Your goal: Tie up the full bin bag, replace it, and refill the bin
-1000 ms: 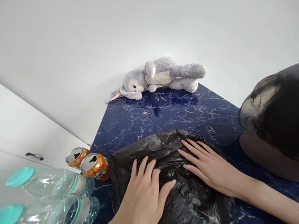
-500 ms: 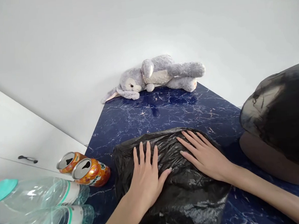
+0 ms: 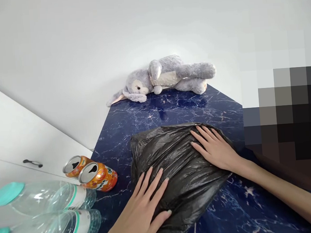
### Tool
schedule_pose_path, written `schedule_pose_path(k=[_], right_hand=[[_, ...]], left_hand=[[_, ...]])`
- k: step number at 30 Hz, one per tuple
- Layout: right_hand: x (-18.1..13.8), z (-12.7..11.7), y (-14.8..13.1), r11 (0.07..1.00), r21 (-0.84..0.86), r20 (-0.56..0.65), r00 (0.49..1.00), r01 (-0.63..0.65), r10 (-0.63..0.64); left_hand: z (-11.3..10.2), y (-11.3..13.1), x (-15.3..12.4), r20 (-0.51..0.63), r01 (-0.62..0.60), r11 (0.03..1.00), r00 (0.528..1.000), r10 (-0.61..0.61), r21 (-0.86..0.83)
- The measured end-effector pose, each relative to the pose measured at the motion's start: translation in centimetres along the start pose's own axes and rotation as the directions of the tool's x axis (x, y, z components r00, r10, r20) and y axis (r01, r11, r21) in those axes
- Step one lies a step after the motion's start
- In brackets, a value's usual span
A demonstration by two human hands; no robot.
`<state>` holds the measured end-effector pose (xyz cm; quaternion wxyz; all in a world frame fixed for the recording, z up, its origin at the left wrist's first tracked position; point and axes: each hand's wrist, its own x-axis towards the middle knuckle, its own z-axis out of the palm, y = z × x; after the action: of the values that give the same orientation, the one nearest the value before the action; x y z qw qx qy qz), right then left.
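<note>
black plastic bag (image 3: 186,178) | lower centre of frame, lying creased on blue marbled table (image 3: 153,120) | your left hand (image 3: 142,206) wide on its lower-left side, your right hand (image 3: 217,149) wide at its upper right, neither gripping | press evenly, palms flat, clear of orange cans (image 3: 103,178) at left

The left hand (image 3: 141,211) and the right hand (image 3: 219,149) lay spread on a black bag (image 3: 182,175) on the blue surface (image 3: 142,117). Two open orange cans (image 3: 105,176) and two teal-capped bottles (image 3: 83,224) stood left of the bag; a plush rabbit (image 3: 167,78) lay on its side beyond it, by the wall (image 3: 164,20).
</note>
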<state>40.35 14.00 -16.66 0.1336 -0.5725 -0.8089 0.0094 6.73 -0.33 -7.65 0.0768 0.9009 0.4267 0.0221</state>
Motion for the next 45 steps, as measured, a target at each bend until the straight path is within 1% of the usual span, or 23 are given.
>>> schedule_pose_path(k=[3,5,9,12,14,15,17,18,20,22,24,27,30,33,34,36,37,38,40,42,43,44,45], right_hand=[[-0.2,0.2,0.1,1.0,0.011,-0.01,1.0,0.0,0.0],[-0.3,0.4,0.1,1.0,0.017,-0.029,1.0,0.005,-0.005],[-0.8,0.6,0.0,1.0,0.018,-0.03,0.999,-0.012,0.013],[-1.9,-1.0,-0.6,1.0,0.026,-0.051,0.999,0.002,-0.001],[-3.1,-2.9,-1.1,0.994,0.057,-0.079,0.993,0.093,-0.088],[-3.9,-4.1,-1.3,0.982,0.086,-0.074,0.984,0.166,-0.159],[-5.5,-6.4,-1.6,0.929,0.179,0.014,0.944,0.323,-0.331],[-6.3,-7.4,-1.5,0.903,0.217,0.049,0.919,0.372,-0.39],[-7.5,-8.9,-1.1,0.873,0.246,0.086,0.888,0.42,-0.452],[-8.3,-9.6,-0.4,0.876,0.225,0.08,0.888,0.427,-0.453],[-8.6,-9.7,0.3,0.883,0.203,0.063,0.894,0.424,-0.443],[-8.8,-9.5,1.1,0.878,0.235,0.045,0.898,0.417,-0.438],[-8.9,-8.8,1.2,0.91,0.275,0.016,0.945,0.31,-0.327],[-8.6,-7.9,0.8,0.955,0.237,-0.07,0.984,0.178,-0.166],[-8.4,-7.6,0.6,0.962,0.239,-0.074,0.991,0.129,-0.115],[-7.6,-7.3,0.2,0.957,0.289,-0.013,1.0,0.022,-0.019],[-7.0,-7.1,0.0,0.947,0.32,0.035,0.999,-0.023,0.013],[-6.5,-7.0,-0.2,0.938,0.342,0.079,0.996,-0.057,0.032],[-5.4,-6.8,-0.5,0.932,0.355,0.139,0.99,-0.08,0.031],[-4.5,-6.4,-0.6,0.935,0.345,0.177,0.984,-0.085,0.024],[-4.2,-6.1,-0.5,0.937,0.338,0.193,0.981,-0.09,0.024],[-3.9,-5.9,-0.4,0.94,0.328,0.208,0.978,-0.095,0.026],[-3.6,-5.6,-0.3,0.943,0.317,0.223,0.974,-0.101,0.029]], left_hand=[[0.0,0.3,-2.2,-0.011,-0.018,0.999,1.0,0.018,-0.035],[0.7,0.6,-3.1,-0.049,-0.071,0.996,0.996,0.068,-0.06],[2.5,1.2,-3.2,-0.142,-0.141,0.99,0.98,0.137,-0.017],[2.6,1.4,-2.7,-0.188,-0.137,0.99,0.972,0.143,0.043],[2.1,1.4,-2.7,-0.248,-0.155,0.988,0.957,0.152,0.01],[1.9,1.4,-2.8,-0.278,-0.141,0.99,0.952,0.126,-0.033],[1.4,1.4,-3.3,-0.337,-0.063,0.988,0.941,0.011,-0.143],[1.2,1.5,-3.6,-0.368,-0.008,0.981,0.928,-0.065,-0.192],[0.7,1.7,-4.2,-0.433,0.107,0.959,0.875,-0.216,-0.263],[-0.1,2.0,-4.5,-0.483,0.179,0.934,0.817,-0.316,-0.308],[-1.4,2.4,-4.4,-0.515,0.209,0.919,0.776,-0.364,-0.334],[-3.8,2.4,-3.6,-0.564,0.231,0.923,0.737,-0.372,-0.307],[-5.7,1.7,-2.2,-0.637,0.315,0.933,0.686,-0.351,-0.174],[-6.4,1.1,-0.8,-0.729,0.416,0.909,0.623,-0.284,0.001],[-6.4,1.2,-0.4,-0.761,0.424,0.904,0.604,-0.236,0.057],[-6.1,1.7,0.3,-0.795,0.375,0.912,0.598,-0.103,0.164],[-5.8,2.2,0.7,-0.787,0.313,0.924,0.617,-0.024,0.218],[-5.5,2.7,0.9,-0.754,0.239,0.933,0.655,0.048,0.267],[-4.8,3.6,1.5,-0.643,0.093,0.937,0.75,0.157,0.338],[-3.9,4.4,2.1,-0.532,-0.017,0.928,0.816,0.228,0.371],[-3.4,4.8,2.4,-0.494,-0.084,0.919,0.822,0.283,0.386],[-2.8,5.1,2.6,-0.468,-0.173,0.898,0.804,0.366,0.404],[-2.3,5.4,2.9,-0.436,-0.276,0.86,0.771,0.465,0.429]])
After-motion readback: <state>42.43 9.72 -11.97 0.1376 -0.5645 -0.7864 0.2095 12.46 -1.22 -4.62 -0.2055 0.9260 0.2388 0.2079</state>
